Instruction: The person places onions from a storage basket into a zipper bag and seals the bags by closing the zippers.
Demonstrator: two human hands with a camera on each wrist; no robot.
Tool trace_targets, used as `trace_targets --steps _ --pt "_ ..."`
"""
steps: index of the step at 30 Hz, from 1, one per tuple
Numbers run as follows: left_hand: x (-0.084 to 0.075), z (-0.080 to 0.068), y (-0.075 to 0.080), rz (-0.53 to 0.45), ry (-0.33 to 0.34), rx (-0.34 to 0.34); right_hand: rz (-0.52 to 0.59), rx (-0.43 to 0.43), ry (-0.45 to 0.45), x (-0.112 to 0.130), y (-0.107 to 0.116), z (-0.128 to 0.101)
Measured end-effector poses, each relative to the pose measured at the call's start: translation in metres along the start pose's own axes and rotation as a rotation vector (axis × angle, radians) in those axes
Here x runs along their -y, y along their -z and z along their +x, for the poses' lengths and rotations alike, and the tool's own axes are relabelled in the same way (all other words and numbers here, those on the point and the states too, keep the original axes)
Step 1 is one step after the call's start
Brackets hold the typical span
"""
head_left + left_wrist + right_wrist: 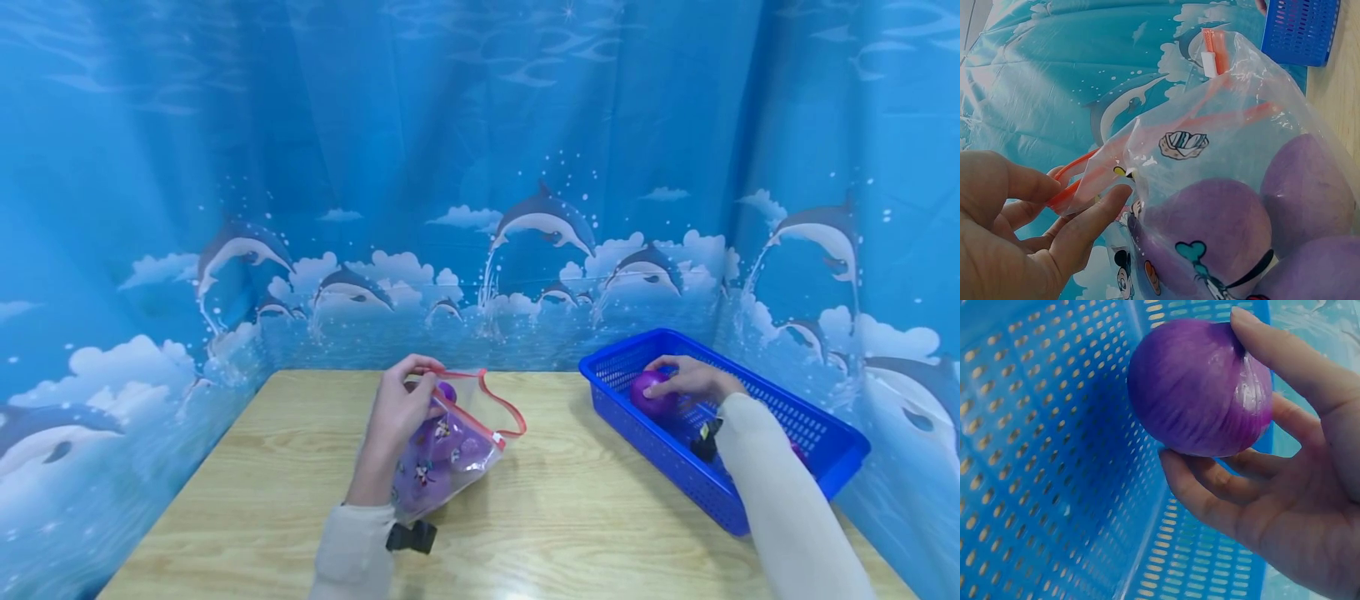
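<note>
Two bare hands, one bag, one basket, one table. Left hand [405,404] had its fingers clamped on the rim of one clear zip bag [457,454], cartoon-printed, red zip edging, one white slider [1209,64]. Mouth gaped toward the basket side. At least three purple onions [1207,231] sat in the bag; exact count not possible through the film and print. Right hand [1291,487] had thumb and fingers curled round one more purple onion [1200,387], shiny patch on its skin, held inside the far-left end of one blue perforated basket [652,450]. A second purple item [798,452] showed in the basket's near end, mostly behind the right sleeve [783,508]; too little visible to identify. Bag was left of the basket, well apart, both on one wood-grain table [262,500]. Two pale sleeves in all, one black device [411,537] at each wrist. Dolphin-print curtain [450,125] hung behind, several dolphins on it.
</note>
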State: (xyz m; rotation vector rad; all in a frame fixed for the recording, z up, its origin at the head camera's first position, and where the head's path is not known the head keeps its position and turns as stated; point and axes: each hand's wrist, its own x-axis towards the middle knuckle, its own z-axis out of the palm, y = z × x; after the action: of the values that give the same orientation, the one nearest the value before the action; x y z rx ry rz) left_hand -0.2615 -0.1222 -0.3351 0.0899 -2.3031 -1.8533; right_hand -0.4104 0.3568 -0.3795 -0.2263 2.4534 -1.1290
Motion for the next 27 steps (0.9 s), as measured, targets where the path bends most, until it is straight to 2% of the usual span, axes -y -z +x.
trace_targets --steps 12,27 --pt "0.000 0.000 0.001 0.001 -0.003 -0.001 -0.021 -0.004 0.049 0.022 0.005 -0.001" --pt "0.000 0.000 0.001 -0.008 -0.011 -0.002 -0.062 -0.008 0.041 0.035 0.009 -0.008"
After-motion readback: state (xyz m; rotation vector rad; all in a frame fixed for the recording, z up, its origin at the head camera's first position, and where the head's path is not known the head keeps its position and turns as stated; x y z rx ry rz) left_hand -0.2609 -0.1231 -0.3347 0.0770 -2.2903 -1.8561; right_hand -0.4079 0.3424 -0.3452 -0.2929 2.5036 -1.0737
